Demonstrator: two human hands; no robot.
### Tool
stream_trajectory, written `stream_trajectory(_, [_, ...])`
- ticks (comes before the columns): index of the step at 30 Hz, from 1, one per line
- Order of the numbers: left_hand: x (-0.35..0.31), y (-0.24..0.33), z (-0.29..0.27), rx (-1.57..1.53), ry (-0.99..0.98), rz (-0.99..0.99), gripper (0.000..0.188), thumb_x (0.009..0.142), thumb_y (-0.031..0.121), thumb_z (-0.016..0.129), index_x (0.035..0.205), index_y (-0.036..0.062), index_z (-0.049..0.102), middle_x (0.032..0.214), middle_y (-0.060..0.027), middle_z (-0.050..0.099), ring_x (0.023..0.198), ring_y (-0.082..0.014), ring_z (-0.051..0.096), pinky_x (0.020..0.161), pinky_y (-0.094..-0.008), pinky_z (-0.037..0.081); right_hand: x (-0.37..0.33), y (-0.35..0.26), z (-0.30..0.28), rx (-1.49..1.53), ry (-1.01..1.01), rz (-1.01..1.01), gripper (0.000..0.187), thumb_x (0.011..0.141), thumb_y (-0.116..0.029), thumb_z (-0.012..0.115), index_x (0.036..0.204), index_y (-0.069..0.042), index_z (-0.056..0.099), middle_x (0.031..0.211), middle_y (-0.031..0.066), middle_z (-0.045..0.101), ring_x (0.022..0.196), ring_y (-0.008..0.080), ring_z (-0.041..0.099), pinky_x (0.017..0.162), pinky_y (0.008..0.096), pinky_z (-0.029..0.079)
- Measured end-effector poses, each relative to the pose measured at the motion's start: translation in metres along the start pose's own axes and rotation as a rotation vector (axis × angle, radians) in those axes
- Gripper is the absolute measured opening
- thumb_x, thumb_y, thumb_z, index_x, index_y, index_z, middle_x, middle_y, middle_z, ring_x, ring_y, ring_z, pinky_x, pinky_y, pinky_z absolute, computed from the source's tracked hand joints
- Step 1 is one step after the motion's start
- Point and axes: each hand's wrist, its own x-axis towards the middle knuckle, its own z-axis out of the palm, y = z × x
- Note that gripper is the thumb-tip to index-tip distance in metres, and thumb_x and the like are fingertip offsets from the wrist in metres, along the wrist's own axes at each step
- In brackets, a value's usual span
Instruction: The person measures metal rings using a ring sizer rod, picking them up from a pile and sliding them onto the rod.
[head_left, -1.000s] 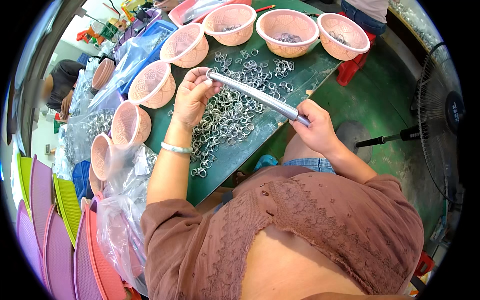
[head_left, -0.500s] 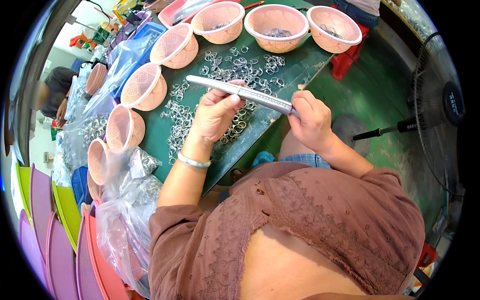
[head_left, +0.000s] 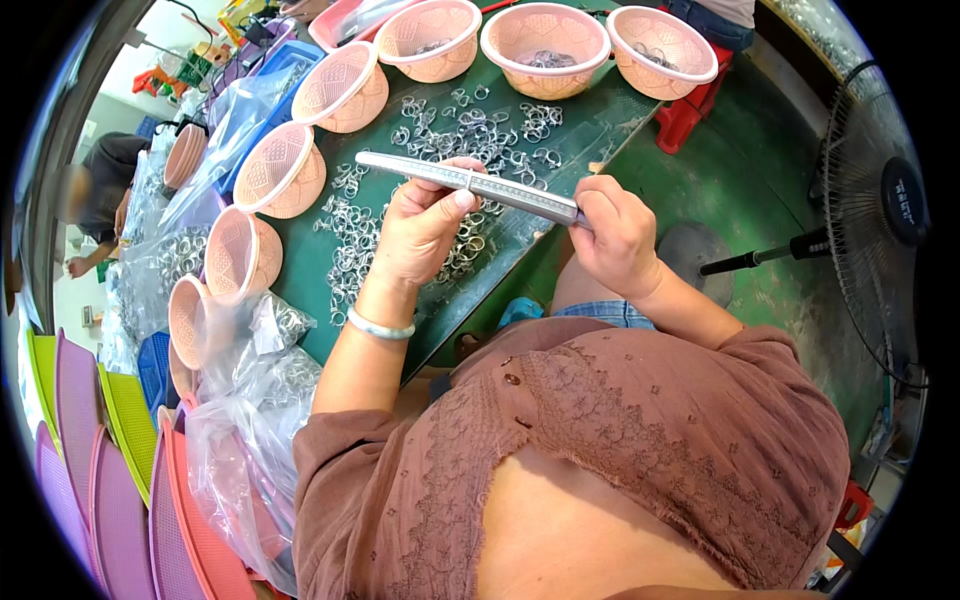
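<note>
My right hand [head_left: 615, 235] is closed round the thick end of a silver ring mandrel [head_left: 520, 194], a tapered stick with graduation marks. The mandrel lies aslant over the table, its thin tip to the left. A thin silver ring [head_left: 469, 179] encircles it about midway. My left hand [head_left: 425, 225] pinches at that ring, thumb in front and fingers behind the stick; a pale bangle sits on this wrist. Many loose silver rings [head_left: 358, 235] lie spread on the green table [head_left: 430, 330] under and beyond my hands.
Several pink baskets [head_left: 281, 170] curve round the table's left and far edges; some hold rings. Clear plastic bags [head_left: 240, 440] with metal pieces are at the left, near stacked coloured trays [head_left: 120, 500]. A fan [head_left: 880, 210] and red stool [head_left: 690, 120] stand right. Another person [head_left: 110, 175] is far left.
The ring and mandrel stay in my hands, almost in the same pose. The view has shifted slightly. At the far left, the other person's hand has moved lower.
</note>
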Motion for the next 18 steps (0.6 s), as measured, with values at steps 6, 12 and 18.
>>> stream_trajectory(6, [0.002, 0.006, -0.013, -0.144, 0.205, 0.144, 0.023, 0.085, 0.002, 0.057, 0.108, -0.0002, 0.056, 0.098, -0.0073, 0.06, 0.086, -0.014, 0.057, 0.077, -0.0276, 0.049, -0.001, 0.0, 0.0, 0.121, -0.102, 0.121, 0.02, 0.061, -0.002, 0.066, 0.074, -0.004, 0.051, 0.077, 0.009, 0.052, 0.06, 0.027, 0.055, 0.052, 0.034, 0.044])
stream_trajectory(12, [0.011, 0.048, -0.067, -0.275, 0.496, 0.147, 0.017, 0.086, 0.005, 0.051, 0.102, 0.0004, 0.056, 0.095, -0.0096, 0.06, 0.083, -0.0173, 0.059, 0.074, -0.0285, 0.051, -0.018, 0.017, -0.004, 0.43, -0.244, 0.399, 0.015, 0.069, -0.002, 0.065, 0.075, -0.001, 0.052, 0.071, 0.0072, 0.048, 0.061, 0.0177, 0.048, 0.055, 0.0281, 0.039])
stream_trajectory(18, [0.034, 0.035, -0.092, 0.521, 0.566, -0.078, 0.019, 0.077, 0.003, 0.06, 0.096, 0.0003, 0.062, 0.08, -0.0043, 0.06, 0.068, -0.0124, 0.055, 0.061, -0.0244, 0.047, -0.021, 0.025, -0.005, 0.404, -0.271, 0.555, 0.017, 0.069, -0.009, 0.068, 0.073, -0.002, 0.053, 0.068, 0.0102, 0.05, 0.059, 0.0219, 0.052, 0.053, 0.0313, 0.04])
